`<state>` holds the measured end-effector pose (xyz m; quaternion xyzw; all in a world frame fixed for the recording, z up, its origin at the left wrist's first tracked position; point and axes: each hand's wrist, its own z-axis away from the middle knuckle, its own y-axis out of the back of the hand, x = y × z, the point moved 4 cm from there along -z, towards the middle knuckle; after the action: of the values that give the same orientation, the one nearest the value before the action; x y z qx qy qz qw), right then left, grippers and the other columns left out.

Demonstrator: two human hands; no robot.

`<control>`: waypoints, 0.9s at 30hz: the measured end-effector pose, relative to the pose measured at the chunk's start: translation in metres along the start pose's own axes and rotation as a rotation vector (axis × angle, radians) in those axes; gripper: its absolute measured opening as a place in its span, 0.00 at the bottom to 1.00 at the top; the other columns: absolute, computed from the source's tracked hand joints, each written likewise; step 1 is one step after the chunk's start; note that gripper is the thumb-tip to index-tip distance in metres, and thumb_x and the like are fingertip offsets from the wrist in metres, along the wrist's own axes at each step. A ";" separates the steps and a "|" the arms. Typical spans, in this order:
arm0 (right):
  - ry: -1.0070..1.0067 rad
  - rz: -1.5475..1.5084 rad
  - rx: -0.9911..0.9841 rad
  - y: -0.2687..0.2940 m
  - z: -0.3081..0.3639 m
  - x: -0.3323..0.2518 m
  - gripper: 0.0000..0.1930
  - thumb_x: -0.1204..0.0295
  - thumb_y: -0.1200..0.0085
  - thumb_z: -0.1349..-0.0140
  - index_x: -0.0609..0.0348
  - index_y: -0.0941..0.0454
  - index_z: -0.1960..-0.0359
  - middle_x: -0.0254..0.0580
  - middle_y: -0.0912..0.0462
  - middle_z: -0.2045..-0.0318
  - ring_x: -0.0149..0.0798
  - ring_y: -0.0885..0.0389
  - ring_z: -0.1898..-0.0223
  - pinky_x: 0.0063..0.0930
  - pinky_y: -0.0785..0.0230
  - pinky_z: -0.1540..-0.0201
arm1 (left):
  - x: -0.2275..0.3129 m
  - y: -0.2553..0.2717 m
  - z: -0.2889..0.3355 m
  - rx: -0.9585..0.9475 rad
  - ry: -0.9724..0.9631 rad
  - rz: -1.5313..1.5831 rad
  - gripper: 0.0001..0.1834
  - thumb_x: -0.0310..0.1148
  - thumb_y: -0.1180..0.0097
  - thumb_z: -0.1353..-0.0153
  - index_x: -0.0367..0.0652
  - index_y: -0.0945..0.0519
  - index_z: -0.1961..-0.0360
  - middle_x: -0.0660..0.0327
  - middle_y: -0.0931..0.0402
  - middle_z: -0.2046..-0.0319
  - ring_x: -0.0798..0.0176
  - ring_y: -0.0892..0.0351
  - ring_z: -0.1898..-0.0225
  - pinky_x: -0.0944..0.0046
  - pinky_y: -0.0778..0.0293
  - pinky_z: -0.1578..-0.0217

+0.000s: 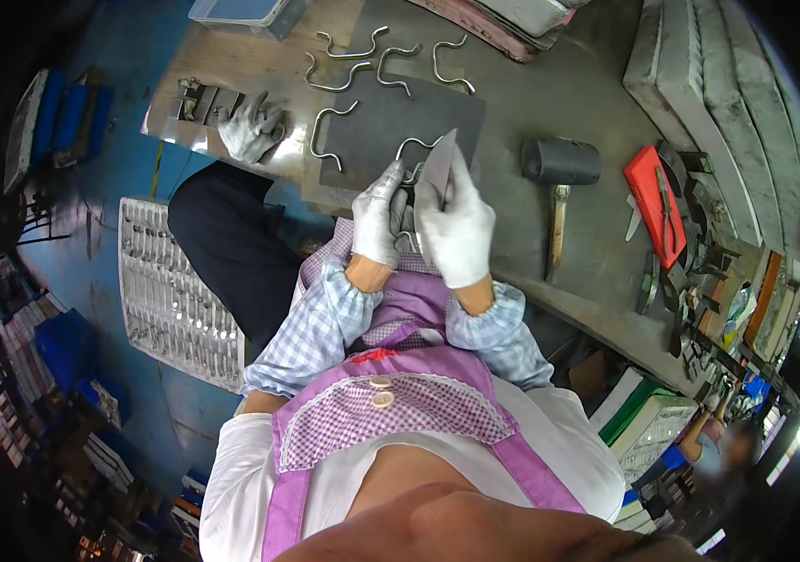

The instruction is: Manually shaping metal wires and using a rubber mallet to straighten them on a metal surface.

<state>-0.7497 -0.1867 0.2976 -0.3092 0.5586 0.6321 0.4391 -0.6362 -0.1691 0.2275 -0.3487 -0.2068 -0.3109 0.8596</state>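
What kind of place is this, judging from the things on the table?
Probably a small metalworking workshop: a worn grey metal workbench holds bent S-shaped steel wire hooks, a black rubber mallet with wooden handle and a red tray of hand tools.

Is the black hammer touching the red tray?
Apart. The head view shows bare grey table between the black mallet head and the red tray.

Grey workbench (550, 103); bent metal hooks (353, 75); black mallet (561, 164); red tray (654, 201)
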 end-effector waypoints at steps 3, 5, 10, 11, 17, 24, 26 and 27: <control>0.056 0.121 -0.022 -0.012 -0.003 -0.006 0.32 0.75 0.43 0.41 0.58 0.34 0.33 0.49 0.16 0.73 0.26 0.18 0.72 0.26 0.24 0.67 | 0.004 0.005 0.001 0.004 0.007 0.060 0.09 0.36 0.41 0.35 0.42 0.18 0.62 0.76 0.37 0.87 0.78 0.43 0.88 0.73 0.45 0.87; 0.058 0.102 -0.102 -0.018 -0.002 -0.002 0.34 0.73 0.47 0.42 0.51 0.37 0.31 0.53 0.18 0.76 0.51 0.15 0.73 0.39 0.22 0.68 | 0.002 0.008 0.001 0.195 -0.087 0.070 0.11 0.36 0.40 0.35 0.39 0.18 0.59 0.72 0.27 0.79 0.79 0.34 0.82 0.76 0.37 0.81; 0.058 -0.344 -0.151 -0.028 0.004 0.013 0.33 0.75 0.44 0.44 0.48 0.31 0.33 0.33 0.17 0.73 0.19 0.25 0.72 0.20 0.27 0.65 | 0.017 0.003 0.010 0.051 -0.277 0.008 0.17 0.36 0.37 0.36 0.31 0.18 0.55 0.69 0.22 0.74 0.79 0.32 0.79 0.75 0.36 0.78; 0.063 -0.346 -0.152 -0.031 0.003 0.017 0.33 0.75 0.44 0.44 0.48 0.31 0.33 0.33 0.17 0.73 0.19 0.25 0.72 0.20 0.27 0.65 | 0.017 0.010 0.005 0.050 -0.282 0.008 0.17 0.36 0.37 0.36 0.31 0.18 0.55 0.69 0.22 0.74 0.79 0.32 0.79 0.75 0.36 0.78; 0.300 0.566 0.059 -0.004 -0.022 0.051 0.30 0.72 0.41 0.44 0.52 0.29 0.36 0.44 0.16 0.67 0.41 0.17 0.71 0.34 0.23 0.63 | 0.063 0.019 -0.048 0.067 -0.713 -1.105 0.22 0.50 0.44 0.35 0.42 0.17 0.52 0.51 0.18 0.75 0.52 0.16 0.71 0.58 0.23 0.66; 0.046 0.717 0.447 0.147 -0.017 0.118 0.27 0.53 0.36 0.42 0.57 0.23 0.47 0.48 0.19 0.59 0.49 0.20 0.56 0.42 0.28 0.52 | 0.139 0.016 -0.035 0.404 -1.159 -1.718 0.14 0.45 0.40 0.39 0.50 0.17 0.57 0.58 0.19 0.69 0.53 0.17 0.66 0.56 0.22 0.65; 0.153 1.225 0.440 0.131 -0.019 0.142 0.32 0.45 0.41 0.42 0.56 0.26 0.45 0.50 0.22 0.57 0.51 0.22 0.58 0.43 0.28 0.54 | 0.132 0.014 -0.036 0.331 -1.097 -1.804 0.14 0.44 0.40 0.39 0.50 0.17 0.58 0.58 0.19 0.67 0.52 0.17 0.67 0.54 0.22 0.64; 0.243 1.304 0.526 0.122 -0.020 0.142 0.31 0.46 0.41 0.41 0.57 0.26 0.45 0.50 0.22 0.56 0.51 0.21 0.57 0.42 0.28 0.54 | 0.121 0.013 -0.032 0.253 -0.952 -1.837 0.14 0.44 0.40 0.39 0.50 0.17 0.57 0.57 0.19 0.65 0.52 0.17 0.66 0.53 0.22 0.64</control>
<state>-0.9218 -0.1756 0.2221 0.1357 0.8088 0.5712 -0.0337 -0.5354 -0.2322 0.2687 -0.0511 -0.7414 -0.6517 0.1519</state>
